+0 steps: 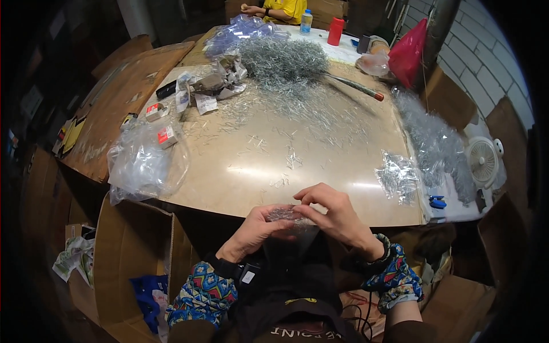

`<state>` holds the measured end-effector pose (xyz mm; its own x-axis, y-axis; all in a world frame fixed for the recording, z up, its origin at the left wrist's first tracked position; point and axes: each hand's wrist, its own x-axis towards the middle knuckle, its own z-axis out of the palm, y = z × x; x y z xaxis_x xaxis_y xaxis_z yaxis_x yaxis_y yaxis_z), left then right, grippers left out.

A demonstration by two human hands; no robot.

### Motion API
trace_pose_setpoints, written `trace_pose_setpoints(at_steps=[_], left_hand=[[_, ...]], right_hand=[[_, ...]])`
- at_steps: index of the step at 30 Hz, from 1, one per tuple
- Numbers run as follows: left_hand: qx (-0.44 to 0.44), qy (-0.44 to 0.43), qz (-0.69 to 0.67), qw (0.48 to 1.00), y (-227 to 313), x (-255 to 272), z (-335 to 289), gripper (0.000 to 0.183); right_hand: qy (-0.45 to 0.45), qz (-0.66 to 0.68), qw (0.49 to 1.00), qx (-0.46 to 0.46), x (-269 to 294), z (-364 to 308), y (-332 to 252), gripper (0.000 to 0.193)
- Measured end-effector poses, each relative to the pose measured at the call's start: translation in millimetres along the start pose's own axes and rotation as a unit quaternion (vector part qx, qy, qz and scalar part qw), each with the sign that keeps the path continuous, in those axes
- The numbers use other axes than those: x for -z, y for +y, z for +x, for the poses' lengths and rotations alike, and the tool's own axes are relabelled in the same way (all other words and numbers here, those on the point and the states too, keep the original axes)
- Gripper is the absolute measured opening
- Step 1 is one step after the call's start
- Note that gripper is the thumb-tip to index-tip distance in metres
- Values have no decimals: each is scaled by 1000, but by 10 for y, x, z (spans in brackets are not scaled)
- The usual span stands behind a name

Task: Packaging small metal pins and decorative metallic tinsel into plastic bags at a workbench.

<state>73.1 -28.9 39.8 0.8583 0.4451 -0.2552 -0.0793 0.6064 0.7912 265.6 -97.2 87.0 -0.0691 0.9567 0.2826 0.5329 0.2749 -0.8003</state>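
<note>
A person's left hand [258, 227] and right hand [336, 216] meet at the near edge of a round tabletop [320, 166], both closed on a small clear plastic bag [289, 220] that holds a bunch of thin metal pins. The left hand's fingers curl under the bag while the right hand's fingertips pinch its top. Loose pins lie scattered across the tabletop, with a large heap of pins [283, 60] at the far side and a filled clear packet [396, 176] near the right edge. A crumpled plastic sheet [146, 166] hangs over the left rim above an open cardboard box [134, 251]. A red bottle [335, 31] stands beyond the heap, near another person's hands [251, 9].
</note>
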Motion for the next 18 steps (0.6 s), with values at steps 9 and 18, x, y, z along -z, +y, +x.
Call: trace_pose_setpoints(at_steps=[9,18], left_hand=[[-29,10,19,999,-3,-63,22,41],[20,5,-28,999,3,20,-91,45]], right_hand=[[-18,-53,997,54,4,23,-36,40],[134,127,979,-84,171,-35,81,15]])
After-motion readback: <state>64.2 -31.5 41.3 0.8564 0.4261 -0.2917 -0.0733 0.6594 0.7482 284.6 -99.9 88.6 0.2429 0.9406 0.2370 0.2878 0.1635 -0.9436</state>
